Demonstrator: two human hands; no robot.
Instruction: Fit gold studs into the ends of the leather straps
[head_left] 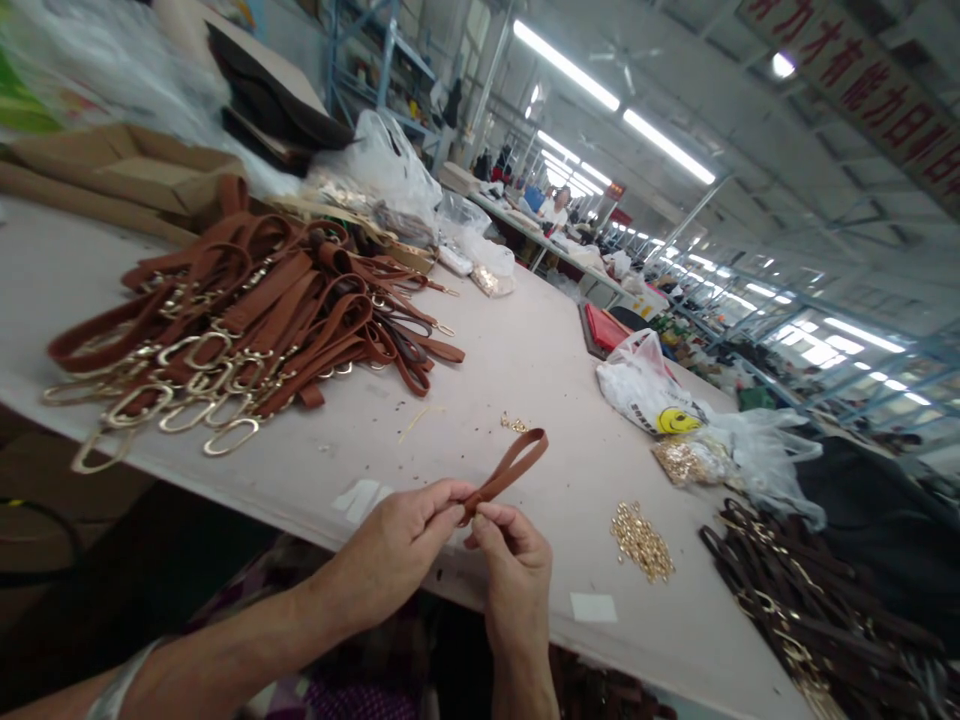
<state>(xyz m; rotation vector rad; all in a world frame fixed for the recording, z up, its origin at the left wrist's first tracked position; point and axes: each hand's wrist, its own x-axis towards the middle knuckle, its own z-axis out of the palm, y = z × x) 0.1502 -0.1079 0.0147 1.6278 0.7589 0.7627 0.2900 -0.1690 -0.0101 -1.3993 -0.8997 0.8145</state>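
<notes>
A looped brown leather strap (pixel 516 465) is pinched between both hands just above the near edge of the table. My left hand (pixel 412 525) closes thumb and fingers on the strap's lower end. Close beside it, my right hand (pixel 517 550) also grips that end with thumb and forefinger. The loop points up and away to the right. Whatever small part lies between the fingertips is hidden. To the left lies a heap of brown leather straps (pixel 277 300) with gold-coloured rings and clasps. A pile of small gold-coloured metal pieces (pixel 643 543) sits right of my right hand.
Dark brown straps (pixel 810 600) lie at the right edge, near a plastic bag with a yellow smiley (pixel 652 390). A few gold bits (pixel 514 424) and a white paper piece (pixel 593 607) lie on the table (pixel 525 340). A cardboard tray (pixel 135 165) stands back left.
</notes>
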